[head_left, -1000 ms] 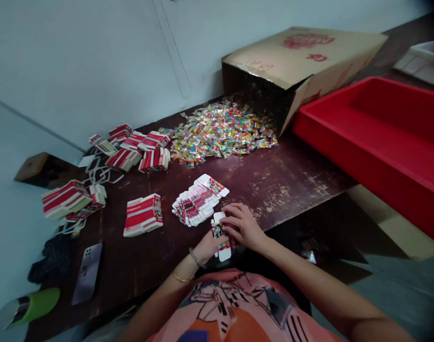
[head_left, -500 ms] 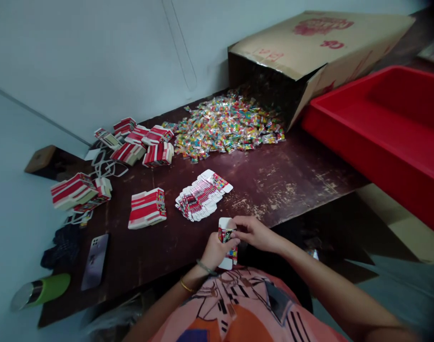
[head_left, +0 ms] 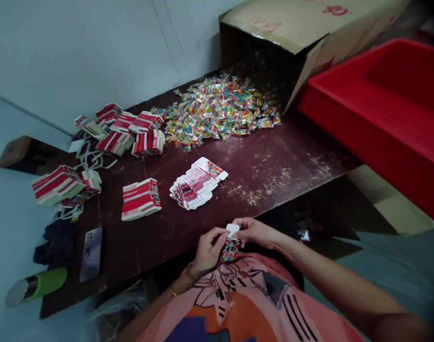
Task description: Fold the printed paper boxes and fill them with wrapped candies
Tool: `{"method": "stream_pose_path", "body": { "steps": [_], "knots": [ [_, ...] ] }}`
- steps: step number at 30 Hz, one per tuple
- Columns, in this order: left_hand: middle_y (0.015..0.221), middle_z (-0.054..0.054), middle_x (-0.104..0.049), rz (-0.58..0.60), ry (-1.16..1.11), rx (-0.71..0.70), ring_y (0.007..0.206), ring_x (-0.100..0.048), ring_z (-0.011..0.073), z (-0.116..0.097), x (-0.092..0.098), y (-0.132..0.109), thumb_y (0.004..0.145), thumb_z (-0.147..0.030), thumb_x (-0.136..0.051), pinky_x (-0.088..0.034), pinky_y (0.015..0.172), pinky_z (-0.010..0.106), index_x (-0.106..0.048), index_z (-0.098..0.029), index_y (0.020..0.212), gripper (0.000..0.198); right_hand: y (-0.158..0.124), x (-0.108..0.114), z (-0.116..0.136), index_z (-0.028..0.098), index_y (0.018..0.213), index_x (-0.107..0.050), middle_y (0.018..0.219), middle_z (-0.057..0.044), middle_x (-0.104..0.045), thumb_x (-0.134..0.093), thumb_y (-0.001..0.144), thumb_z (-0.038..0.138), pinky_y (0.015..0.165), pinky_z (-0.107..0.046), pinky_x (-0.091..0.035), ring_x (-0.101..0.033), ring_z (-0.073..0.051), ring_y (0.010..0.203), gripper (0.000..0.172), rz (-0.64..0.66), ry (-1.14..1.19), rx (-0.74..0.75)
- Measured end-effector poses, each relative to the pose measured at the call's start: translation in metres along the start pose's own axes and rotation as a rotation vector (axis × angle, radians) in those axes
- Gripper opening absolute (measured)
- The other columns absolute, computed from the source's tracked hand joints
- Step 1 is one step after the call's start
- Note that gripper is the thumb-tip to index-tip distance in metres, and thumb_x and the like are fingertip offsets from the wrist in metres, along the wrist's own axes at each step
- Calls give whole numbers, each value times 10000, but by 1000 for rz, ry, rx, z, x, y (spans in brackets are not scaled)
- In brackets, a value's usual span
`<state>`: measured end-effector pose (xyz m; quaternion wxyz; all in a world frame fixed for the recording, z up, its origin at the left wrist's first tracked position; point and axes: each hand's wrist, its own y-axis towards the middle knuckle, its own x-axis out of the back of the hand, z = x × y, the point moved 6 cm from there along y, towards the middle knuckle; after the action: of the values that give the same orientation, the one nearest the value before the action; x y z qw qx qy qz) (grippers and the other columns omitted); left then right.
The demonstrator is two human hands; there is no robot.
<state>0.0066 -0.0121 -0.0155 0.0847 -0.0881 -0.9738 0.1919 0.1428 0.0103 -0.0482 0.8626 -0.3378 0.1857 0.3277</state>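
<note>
Looks like working the top of small carton, held just off near edge of table, in front of shirt, white flap up. Can't tell whether opening or closing. Pinching carton's left side with left hand, right side with right hand, both nearly closed, angled inward, almost meeting at flap. Probably calls for steadying left, then pressing flap gently without crushing walls.

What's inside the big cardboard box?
Small colourful packets run up to the mouth of the cardboard box. Deeper in is dark, and its top and side panels cover the rest, so I can't tell how full it is.
</note>
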Motion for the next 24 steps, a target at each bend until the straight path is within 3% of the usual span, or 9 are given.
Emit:
{"method": "stream_pose_path", "body": {
  "steps": [3, 6, 10, 14, 17, 20, 22, 23, 24],
  "knots": [
    [818, 5, -647, 20, -376, 226, 746, -591, 163, 10, -8, 2, 734, -256, -636, -437, 740, 286, -516, -210, 1232, 515, -2, -8, 19, 132, 774, -674, 753, -7, -619, -707, 752, 410, 582, -223, -474, -547, -98, 622, 281, -22, -298, 187],
    [934, 48, -664, 92, -679, 433, 826, -609, 196, 19, -20, 0, 653, -210, -630, -449, 779, 321, -469, -175, 1281, 649, -4, -17, 30, 138, 722, -708, 818, -41, -646, -554, 882, 412, 664, -246, -472, -576, -129, 724, 353, -78, -490, 342],
    [1170, 101, -617, 178, -823, 396, 1014, -589, 243, 21, -20, -4, 653, -212, -618, -435, 869, 352, -523, -174, 1252, 608, 3, -17, 21, 163, 889, -750, 843, -48, -681, -633, 830, 414, 651, -261, -486, -609, -149, 708, 283, -97, -502, 288],
    [1283, 91, -548, 267, -797, 339, 1103, -562, 261, 25, -17, -9, 649, -154, -688, -415, 933, 381, -480, -247, 1311, 700, -6, -21, 28, 206, 1002, -736, 933, -62, -669, -552, 903, 319, 786, -291, -485, -613, -165, 860, 238, -100, -693, 461],
    [1289, 83, -526, 273, -735, 311, 1135, -542, 268, 29, -16, -9, 647, -151, -715, -398, 966, 404, -475, -278, 1316, 722, -24, -35, 30, 248, 1162, -663, 1071, -79, -633, -523, 921, 281, 885, -335, -457, -562, -185, 1004, 281, -10, -899, 590],
    [1253, 86, -533, 265, -634, 248, 1128, -535, 254, 27, -15, -6, 655, -156, -713, -395, 962, 381, -471, -273, 1324, 721, -28, -39, 34, 252, 1185, -644, 1106, -82, -616, -565, 898, 284, 911, -355, -441, -535, -196, 1037, 299, 100, -1043, 630],
    [1162, 77, -566, 248, -516, 202, 1067, -555, 224, 20, -10, -2, 669, -141, -687, -397, 941, 349, -460, -257, 1336, 715, -15, -28, 49, 243, 1137, -667, 1073, -72, -631, -574, 894, 276, 915, -348, -436, -545, -186, 1017, 263, 184, -1118, 673],
    [1093, 63, -581, 238, -439, 183, 1009, -567, 204, 15, -6, 1, 669, -128, -669, -401, 918, 331, -463, -246, 1335, 707, -3, -14, 65, 235, 1111, -677, 1059, -70, -639, -581, 890, 272, 917, -348, -434, -551, -184, 1007, 244, 187, -1164, 704],
    [1016, 42, -587, 234, -354, 176, 931, -576, 183, 9, -1, 3, 671, -119, -646, -408, 883, 317, -467, -244, 1332, 696, 12, 7, 87, 229, 1085, -686, 1051, -66, -646, -597, 880, 271, 920, -346, -431, -555, -183, 999, 228, 111, -1219, 730]
  ]
}}
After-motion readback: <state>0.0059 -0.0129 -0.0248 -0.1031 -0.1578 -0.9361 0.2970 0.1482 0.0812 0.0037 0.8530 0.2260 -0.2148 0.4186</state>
